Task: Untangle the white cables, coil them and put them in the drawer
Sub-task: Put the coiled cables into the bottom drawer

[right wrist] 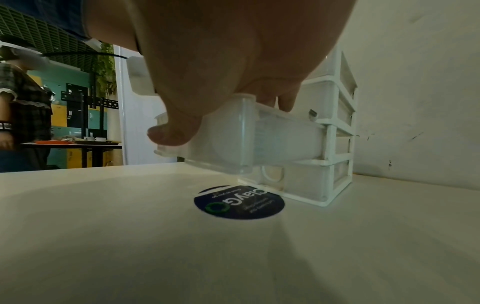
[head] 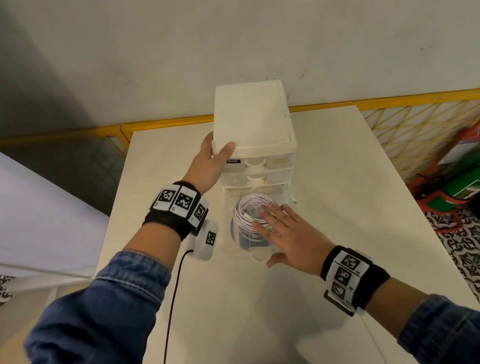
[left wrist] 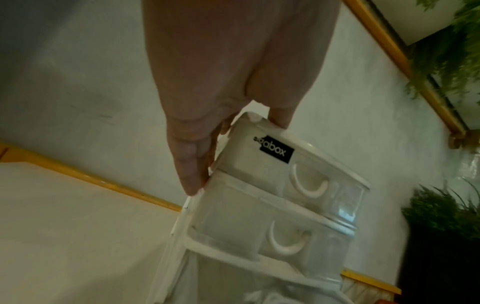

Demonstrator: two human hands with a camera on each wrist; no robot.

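The left hand (head: 207,163) is clasped over the front corner of the white plastic drawer tower (head: 252,117), steadying it. The right hand (head: 290,235) is laid flat, fingers spread, on the coiled white cable (head: 248,210) in the pulled-out clear drawer (right wrist: 259,135), thumb at its front. Stowing appears nearly done; a straight push shut seems called for. Bare white tabletop (head: 334,188) is seen around the tower.

The right hand (head: 290,235) covers part of the coil (head: 250,212) in the drawer (head: 257,256). The label (left wrist: 275,151) on the unit is partly unreadable.
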